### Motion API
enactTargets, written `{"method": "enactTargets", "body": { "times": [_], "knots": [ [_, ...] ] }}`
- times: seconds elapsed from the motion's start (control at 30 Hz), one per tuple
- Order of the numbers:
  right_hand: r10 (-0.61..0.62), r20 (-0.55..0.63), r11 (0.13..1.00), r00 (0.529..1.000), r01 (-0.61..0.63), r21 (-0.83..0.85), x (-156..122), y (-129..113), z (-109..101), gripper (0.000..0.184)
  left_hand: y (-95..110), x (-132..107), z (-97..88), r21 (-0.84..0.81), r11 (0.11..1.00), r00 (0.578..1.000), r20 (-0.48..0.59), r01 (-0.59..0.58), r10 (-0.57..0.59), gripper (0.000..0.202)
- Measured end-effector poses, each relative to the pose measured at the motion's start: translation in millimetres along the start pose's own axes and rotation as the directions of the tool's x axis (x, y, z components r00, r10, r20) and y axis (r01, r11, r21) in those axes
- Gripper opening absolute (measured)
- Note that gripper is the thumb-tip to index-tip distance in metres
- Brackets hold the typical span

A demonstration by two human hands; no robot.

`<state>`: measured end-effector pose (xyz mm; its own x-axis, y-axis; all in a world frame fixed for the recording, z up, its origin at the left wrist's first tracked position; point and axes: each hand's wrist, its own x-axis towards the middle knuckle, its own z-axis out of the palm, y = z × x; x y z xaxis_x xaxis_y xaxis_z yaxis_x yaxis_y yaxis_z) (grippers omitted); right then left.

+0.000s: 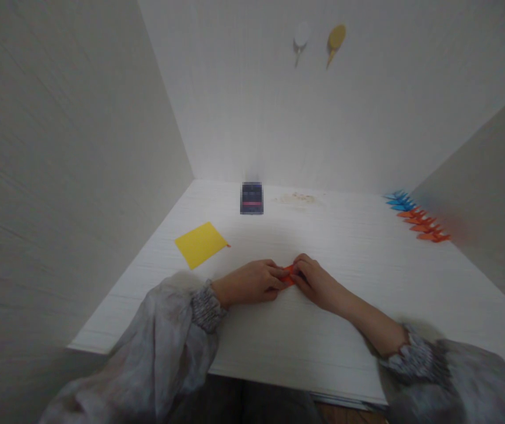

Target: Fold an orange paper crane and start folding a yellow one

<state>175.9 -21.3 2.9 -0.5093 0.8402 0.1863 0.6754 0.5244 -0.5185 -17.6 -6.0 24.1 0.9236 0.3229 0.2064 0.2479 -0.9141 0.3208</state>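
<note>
My left hand (pixel 250 282) and my right hand (pixel 316 281) meet at the middle of the white table (pixel 349 353). Both pinch a small folded piece of orange paper (pixel 288 274) between their fingertips, and most of the paper is hidden under the fingers. The paper lies low, on or just above the tabletop. Grey patterned sleeves cover both forearms.
A yellow paper square (pixel 200 243) lies left of the hands. A dark small box (pixel 251 198) stands near the back wall. At the right edge sits a row of folded paper figures, blue (pixel 397 201) and orange (pixel 424 227). Two hooks (pixel 318 41) hang on the back wall.
</note>
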Motion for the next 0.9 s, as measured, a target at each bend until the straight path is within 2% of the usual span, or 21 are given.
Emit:
{"method": "enactTargets", "body": {
  "times": [0.1, 0.33, 0.9],
  "knots": [
    [0.004, 0.003, 1.0, 1.0, -0.004, -0.009, 0.0, -0.1, -0.4, 0.01, 2.2, -0.3, -1.6, 0.025, 1.0, 1.0, 0.022, 0.007, -0.008, 0.032],
    [0.009, 0.002, 1.0, 1.0, -0.009, -0.004, 0.6, -2.0, -1.2, 0.009, 5.9, -1.6, -5.5, -0.038, 0.999, 1.0, 0.004, 0.027, -0.027, 0.038],
    [-0.013, 0.007, 1.0, 1.0, 0.013, 0.0, -0.5, 4.2, 1.1, 0.008, 3.2, -4.0, -5.9, -0.003, 1.0, 0.999, 0.035, -0.02, 0.02, 0.035]
  ]
}}
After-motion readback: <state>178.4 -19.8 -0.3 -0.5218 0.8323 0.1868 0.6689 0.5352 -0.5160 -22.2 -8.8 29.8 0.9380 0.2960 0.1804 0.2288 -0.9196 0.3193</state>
